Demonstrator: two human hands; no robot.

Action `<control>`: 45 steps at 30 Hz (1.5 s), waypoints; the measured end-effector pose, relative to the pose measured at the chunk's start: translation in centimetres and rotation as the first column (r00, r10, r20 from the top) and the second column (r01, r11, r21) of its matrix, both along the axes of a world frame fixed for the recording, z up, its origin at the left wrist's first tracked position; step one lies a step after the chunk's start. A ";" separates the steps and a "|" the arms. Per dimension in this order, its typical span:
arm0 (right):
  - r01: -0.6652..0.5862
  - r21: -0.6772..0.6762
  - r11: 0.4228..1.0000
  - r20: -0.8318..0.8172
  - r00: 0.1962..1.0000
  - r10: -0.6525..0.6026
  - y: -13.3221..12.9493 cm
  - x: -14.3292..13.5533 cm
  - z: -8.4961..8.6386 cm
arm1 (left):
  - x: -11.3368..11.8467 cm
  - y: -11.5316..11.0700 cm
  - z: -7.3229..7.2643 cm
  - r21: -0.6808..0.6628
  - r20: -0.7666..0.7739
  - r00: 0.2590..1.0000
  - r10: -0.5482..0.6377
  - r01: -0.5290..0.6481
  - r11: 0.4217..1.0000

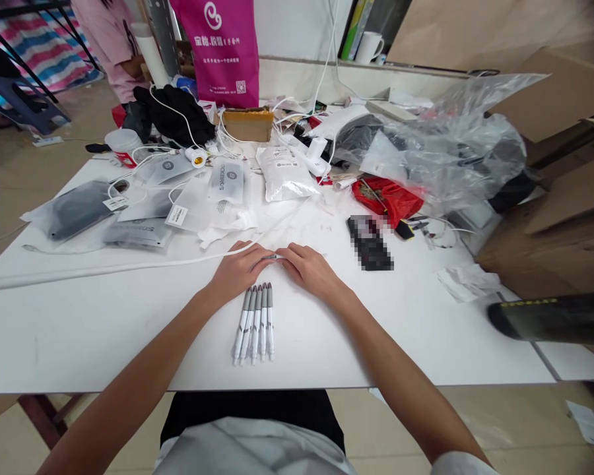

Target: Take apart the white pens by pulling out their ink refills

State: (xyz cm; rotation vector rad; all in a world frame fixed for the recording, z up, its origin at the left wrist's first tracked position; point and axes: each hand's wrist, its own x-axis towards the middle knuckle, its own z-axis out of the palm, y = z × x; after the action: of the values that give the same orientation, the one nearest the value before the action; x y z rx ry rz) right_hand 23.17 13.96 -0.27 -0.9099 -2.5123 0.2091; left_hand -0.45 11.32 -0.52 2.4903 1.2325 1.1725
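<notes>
Clearly, both hands meet at one small thing: the left hand point(237, 269) and the right hand point(309, 267) each pinch one end of a thin grey pen point(272, 256), which lies level between the fingertips, just above the table point(103, 330). The fingers are curled and pressed together around the pen ends, not spread. I judge that holding it at both ends keeps it straight and steady; whether the hands pull, push or twist it I cannot tell.

Directly below the grip, toward the person, a row of pens point(255, 323) lies on the table, touching side by side, with the grey ends near the hands and the white ends near the table edge. This row looks arranged on purpose, probably so that each pen is easy to count or take.

Beyond the grip, a white cable point(129, 266) runs across the table and passes just behind the left hand. Further away lie plastic bags point(143, 211) with packed goods, and to the right of the grip a dark flat device point(370, 243) rests, well apart from the hands.
</notes>
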 end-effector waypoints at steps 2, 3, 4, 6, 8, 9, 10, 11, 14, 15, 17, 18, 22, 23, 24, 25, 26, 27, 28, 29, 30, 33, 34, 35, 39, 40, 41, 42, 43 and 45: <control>0.017 0.003 1.000 0.023 1.000 -0.017 0.1 0.2 0.0 | -0.1 0.1 0.0 0.003 -0.008 1.000 0.023 -0.023 1.000; 0.026 0.011 1.000 0.037 0.999 -0.026 0.1 0.3 0.0 | -0.2 0.1 0.0 -0.003 -0.008 0.999 0.038 -0.038 0.999; 0.036 0.023 0.999 0.051 0.998 -0.037 0.1 0.3 0.0 | -0.3 0.2 0.0 -0.015 -0.008 0.999 0.052 -0.052 0.999; 0.060 0.048 0.997 0.076 0.995 -0.064 0.2 0.4 0.1 | -0.4 0.2 -0.1 -0.046 -0.009 0.998 0.069 -0.070 0.996; 0.094 0.067 0.993 0.088 0.991 -0.100 0.1 0.5 0.2 | -0.4 0.2 -0.1 -0.065 -0.025 0.998 0.065 -0.066 0.996; 0.110 0.073 0.991 0.091 0.989 -0.117 0.1 0.5 0.3 | -0.4 0.2 -0.1 -0.069 -0.035 0.998 0.057 -0.059 0.996; 0.123 0.077 0.989 0.094 0.987 -0.130 0.1 0.5 0.4 | -0.4 0.2 -0.1 -0.073 -0.042 0.998 0.049 -0.052 0.996; 0.135 0.081 0.988 0.096 0.985 -0.142 0.2 0.6 0.5 | -0.4 0.2 0.0 -0.078 -0.047 0.998 0.045 -0.049 0.996; 0.153 0.095 0.984 0.096 0.982 -0.162 0.3 0.9 0.7 | -0.5 0.2 0.2 -0.081 -0.048 0.996 0.069 -0.072 0.994; 0.158 0.100 0.982 0.093 0.981 -0.168 0.4 1.0 0.8 | -0.5 0.2 0.3 -0.074 -0.049 0.995 0.084 -0.088 0.993; 0.167 0.104 0.980 0.081 0.981 -0.176 0.5 1.1 0.8 | -0.6 0.3 0.4 -0.058 -0.054 0.993 0.109 -0.112 0.992; 0.170 0.102 0.980 0.075 0.981 -0.178 0.5 1.2 0.8 | -0.7 0.3 0.4 -0.053 -0.053 0.992 0.118 -0.121 0.991; 0.185 0.095 0.978 0.062 0.980 -0.191 0.7 1.4 0.7 | -0.7 0.4 0.5 -0.052 -0.037 0.989 0.141 -0.143 0.988; 0.188 0.096 0.977 0.061 0.979 -0.194 0.7 1.4 0.6 | -0.8 0.4 0.5 -0.051 -0.033 0.989 0.145 -0.147 0.988; 0.190 0.098 0.977 0.060 0.979 -0.196 0.7 1.4 0.6 | -0.8 0.4 0.5 -0.051 -0.030 0.989 0.148 -0.149 0.988; 0.189 0.098 0.977 0.059 0.979 -0.195 0.7 1.4 0.6 | -0.8 0.4 0.5 -0.051 -0.028 0.989 0.148 -0.150 0.987; 0.186 0.096 0.978 0.059 0.980 -0.192 0.7 1.4 0.6 | -0.7 0.4 0.5 -0.053 -0.027 0.989 0.147 -0.148 0.988; 0.182 0.095 0.979 0.058 0.980 -0.189 0.6 1.3 0.6 | -0.7 0.4 0.5 -0.056 -0.029 0.989 0.143 -0.145 0.988; 0.178 0.095 0.979 0.060 0.981 -0.184 0.6 1.3 0.6 | -0.7 0.3 0.5 -0.060 -0.031 0.990 0.139 -0.141 0.988; 0.171 0.094 0.981 0.063 0.982 -0.177 0.5 1.2 0.6 | -0.7 0.3 0.5 -0.064 -0.035 0.991 0.133 -0.135 0.989; 0.161 0.093 0.983 0.068 0.984 -0.168 0.5 1.0 0.6 | -0.6 0.2 0.5 -0.066 -0.038 0.992 0.121 -0.124 0.990; 0.129 0.083 0.988 0.084 0.987 -0.136 0.3 0.6 0.4 | -0.3 0.1 0.4 -0.050 -0.029 0.998 0.056 -0.057 0.997; 0.119 0.078 0.990 0.090 0.988 -0.126 0.2 0.5 0.3 | -0.2 0.1 0.3 -0.040 -0.022 0.999 0.028 -0.029 0.999; 0.110 0.074 0.991 0.094 0.989 -0.117 0.2 0.4 0.2 | -0.1 0.1 0.2 -0.031 -0.013 1.000 0.004 -0.004 1.000; 0.063 0.046 0.997 0.077 0.995 -0.067 -0.2 -0.1 -0.1 | 0.0 0.1 -0.2 -0.020 0.035 0.999 -0.012 0.013 1.000; 0.044 0.028 0.999 0.061 0.997 -0.046 -0.3 -0.1 -0.1 | -0.1 0.1 -0.3 -0.023 0.050 0.999 -0.010 0.011 1.000; 0.031 0.005 1.000 0.037 0.999 -0.031 -0.4 -0.2 -0.1 | -0.1 0.1 -0.3 -0.026 0.062 0.998 -0.009 0.011 1.000; 0.028 -0.024 0.999 0.009 1.000 -0.027 -0.5 -0.3 -0.2 | -0.1 0.1 -0.3 -0.029 0.070 0.998 -0.010 0.012 1.000; 0.033 -0.054 0.998 -0.016 0.999 -0.034 -0.6 -0.3 -0.2 | -0.2 0.1 -0.3 -0.030 0.076 0.997 -0.011 0.014 0.999; 0.060 -0.098 0.993 -0.036 0.997 -0.064 -0.7 -0.3 -0.2 | -0.2 0.0 -0.2 -0.035 0.078 0.997 -0.015 0.018 0.999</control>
State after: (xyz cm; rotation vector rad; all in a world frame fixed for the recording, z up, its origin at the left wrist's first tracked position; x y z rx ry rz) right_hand 22.83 13.24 -0.47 -1.0108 -2.4524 0.3285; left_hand -0.60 11.34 -0.75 2.4000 1.2006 1.2203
